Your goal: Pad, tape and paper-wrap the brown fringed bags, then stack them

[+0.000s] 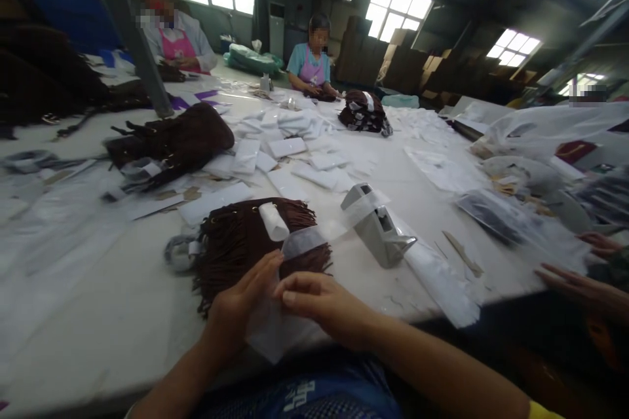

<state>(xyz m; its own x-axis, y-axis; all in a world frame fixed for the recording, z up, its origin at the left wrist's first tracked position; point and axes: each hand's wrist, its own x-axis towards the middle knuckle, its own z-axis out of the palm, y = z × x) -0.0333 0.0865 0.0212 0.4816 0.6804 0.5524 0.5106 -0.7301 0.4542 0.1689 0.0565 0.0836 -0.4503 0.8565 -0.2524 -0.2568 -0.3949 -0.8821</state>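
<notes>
A dark brown fringed bag (230, 242) lies on the table in front of me, with a small white wrapped roll (273, 221) on it. My left hand (243, 298) is at the bag's near edge, fingers closed on a thin translucent white sheet (268, 334). From the other side my right hand (327, 304) pinches at the top of the same sheet, fingertips close to the left ones. A clear translucent piece (302, 242) rests over the bag just beyond my fingers. Right of the bag stands a grey tape dispenser (378, 229).
White packets (295, 147) are heaped mid-table. Another brown bag (171, 144) lies left, a wrapped one (366, 111) farther back. Flat plastic bags (437, 275) and scissors-like metal (464, 254) lie right. A co-worker's hands (584, 281) are at far right; two people sit opposite.
</notes>
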